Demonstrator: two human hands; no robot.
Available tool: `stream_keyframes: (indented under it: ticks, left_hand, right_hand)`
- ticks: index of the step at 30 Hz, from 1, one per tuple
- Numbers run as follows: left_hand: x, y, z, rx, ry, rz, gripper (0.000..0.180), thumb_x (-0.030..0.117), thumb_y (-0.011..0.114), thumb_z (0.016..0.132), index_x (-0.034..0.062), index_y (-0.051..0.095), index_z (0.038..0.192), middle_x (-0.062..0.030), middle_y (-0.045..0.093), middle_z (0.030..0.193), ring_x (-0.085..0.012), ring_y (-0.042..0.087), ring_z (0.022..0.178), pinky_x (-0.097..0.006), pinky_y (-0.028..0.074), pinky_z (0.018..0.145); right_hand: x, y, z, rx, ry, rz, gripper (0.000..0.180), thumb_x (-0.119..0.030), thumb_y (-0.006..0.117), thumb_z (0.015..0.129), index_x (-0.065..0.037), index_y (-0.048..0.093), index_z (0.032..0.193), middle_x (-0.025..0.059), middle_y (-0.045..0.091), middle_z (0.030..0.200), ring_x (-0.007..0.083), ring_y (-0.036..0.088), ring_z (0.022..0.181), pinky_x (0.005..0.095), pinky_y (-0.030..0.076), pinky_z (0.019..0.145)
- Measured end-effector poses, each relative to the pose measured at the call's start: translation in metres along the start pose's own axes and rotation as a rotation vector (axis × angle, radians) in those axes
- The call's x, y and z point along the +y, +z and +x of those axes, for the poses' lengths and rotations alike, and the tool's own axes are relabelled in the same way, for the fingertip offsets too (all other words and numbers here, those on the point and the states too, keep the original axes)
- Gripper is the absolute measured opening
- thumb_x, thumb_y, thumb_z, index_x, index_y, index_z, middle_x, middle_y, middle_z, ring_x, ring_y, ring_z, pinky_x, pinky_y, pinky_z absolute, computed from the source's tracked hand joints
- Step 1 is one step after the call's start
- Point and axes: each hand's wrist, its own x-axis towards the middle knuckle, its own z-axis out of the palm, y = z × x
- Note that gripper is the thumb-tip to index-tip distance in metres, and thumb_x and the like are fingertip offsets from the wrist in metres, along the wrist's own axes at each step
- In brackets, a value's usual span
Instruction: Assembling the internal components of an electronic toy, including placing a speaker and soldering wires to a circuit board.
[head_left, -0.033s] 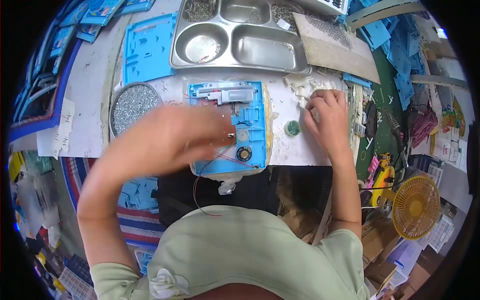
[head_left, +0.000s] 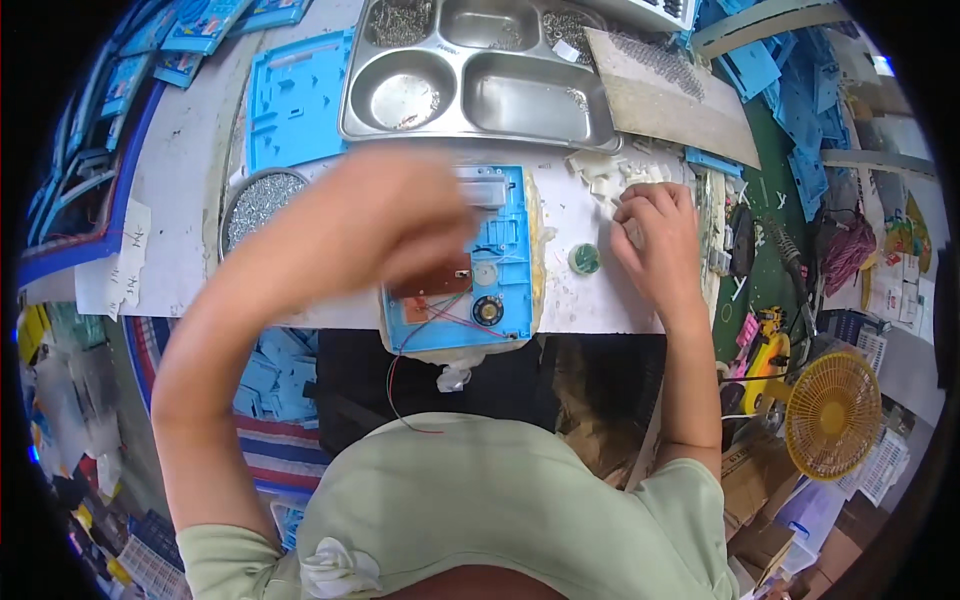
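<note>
Screws filled a round metal dish [head_left: 262, 205] at the left of the desk [head_left: 180, 170], with a blue moulded tray [head_left: 295, 100] behind it. Next came the left hand [head_left: 400, 215], blurred, hovering over a blue jig [head_left: 500, 265] that held a brown circuit board [head_left: 432, 285], red wires and a small round speaker [head_left: 488, 310]; whether its fingers were apart or together I could not tell. A steel compartment tray [head_left: 480, 80] lay behind the jig. Right of the jig sat a small green round pot [head_left: 584, 259]. Furthest right, the right hand [head_left: 655, 235] rested palm down, fingers bent together on a heap of small white plastic parts [head_left: 600, 175].
</note>
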Motion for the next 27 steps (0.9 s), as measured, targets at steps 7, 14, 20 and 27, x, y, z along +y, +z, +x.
stream_keyframes:
  ticks: [7, 14, 20, 27]
  left_hand:
    - [-0.097, 0.056, 0.176, -0.083, -0.159, 0.62, 0.016, 0.014, 0.067, 0.086, 0.0078, 0.073, 0.099, -0.016, 0.073, 0.096, -0.0359, 0.072, 0.089, -0.048, 0.057, 0.077]
    - [-0.065, 0.02, 0.145, -0.024, -0.159, 0.547, 0.018, 0.004, 0.064, 0.081, 0.0046, 0.074, 0.096, -0.0156, 0.073, 0.086, -0.029, 0.075, 0.082, -0.042, 0.06, 0.067]
    - [0.062, 0.003, 0.001, 0.228, -0.398, -0.476, 0.019, 0.001, 0.065, 0.094, -0.0024, 0.068, 0.113, -0.0027, 0.068, 0.097, -0.0103, 0.065, 0.082, -0.025, 0.054, 0.072]
    - [0.073, 0.065, -0.064, 0.303, -0.728, -1.323, 0.026, 0.007, 0.052, 0.104, -0.0052, 0.066, 0.122, -0.004, 0.061, 0.088, -0.0088, 0.053, 0.072, -0.024, 0.044, 0.063]
  right_hand:
    - [-0.011, -0.029, -0.001, -0.072, 0.169, 0.337, 0.017, -0.007, 0.067, 0.083, -0.002, 0.062, 0.099, 0.0151, 0.064, 0.093, 0.0346, 0.06, 0.091, 0.042, 0.048, 0.084]
    - [-0.033, -0.037, -0.031, 0.17, 0.261, 0.594, 0.033, -0.001, 0.077, 0.082, 0.003, 0.068, 0.114, 0.0144, 0.071, 0.101, 0.0225, 0.069, 0.09, 0.0311, 0.052, 0.08]
    - [-0.064, -0.041, -0.023, 0.237, -0.084, 0.903, 0.038, 0.0, 0.087, 0.072, 0.005, 0.072, 0.107, 0.0153, 0.072, 0.092, 0.0239, 0.067, 0.074, 0.0306, 0.052, 0.066]
    - [-0.092, -0.027, -0.006, 0.109, -0.276, 0.852, 0.044, -0.002, 0.088, 0.066, -0.001, 0.075, 0.108, 0.0109, 0.071, 0.089, 0.0237, 0.065, 0.069, 0.0322, 0.05, 0.058]
